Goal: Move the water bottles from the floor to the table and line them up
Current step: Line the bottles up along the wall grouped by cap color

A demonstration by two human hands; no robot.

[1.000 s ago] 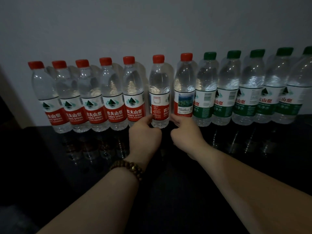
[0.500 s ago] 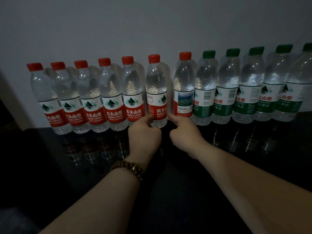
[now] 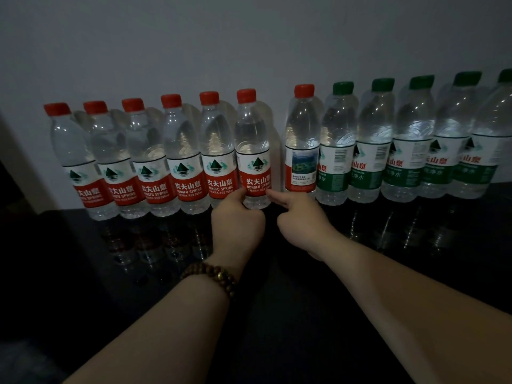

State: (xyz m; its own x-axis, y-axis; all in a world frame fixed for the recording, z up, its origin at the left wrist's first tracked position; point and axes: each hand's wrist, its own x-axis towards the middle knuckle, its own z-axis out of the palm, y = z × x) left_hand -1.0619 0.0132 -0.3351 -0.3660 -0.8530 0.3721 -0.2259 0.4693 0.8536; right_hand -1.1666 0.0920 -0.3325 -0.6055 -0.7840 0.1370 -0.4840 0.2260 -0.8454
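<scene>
Several water bottles stand in a row on a glossy black table (image 3: pixel 83 261) against the wall. Red-capped ones are on the left and green-capped ones (image 3: pixel 376 145) on the right. My left hand (image 3: pixel 237 220) grips the base of the sixth red-capped bottle (image 3: pixel 253 151) from the left, thumb on its label. My right hand (image 3: pixel 302 223) has its index finger stretched out and touching that bottle's lower right side, with the other fingers curled. This bottle stands against its left neighbour, logo facing me. A gap separates it from the seventh red-capped bottle (image 3: pixel 302 151), whose picture label faces front.
A plain grey wall (image 3: pixel 249 37) rises directly behind the row. The dark tabletop stretches toward me under both forearms. A beaded bracelet (image 3: pixel 213 275) sits on my left wrist. The table's left edge (image 3: pixel 41 217) lies beside the first bottle.
The sixth red-capped bottle has turned so its logo faces front and has slid left against its neighbour. A gap has opened on its right. Both hands followed it.
</scene>
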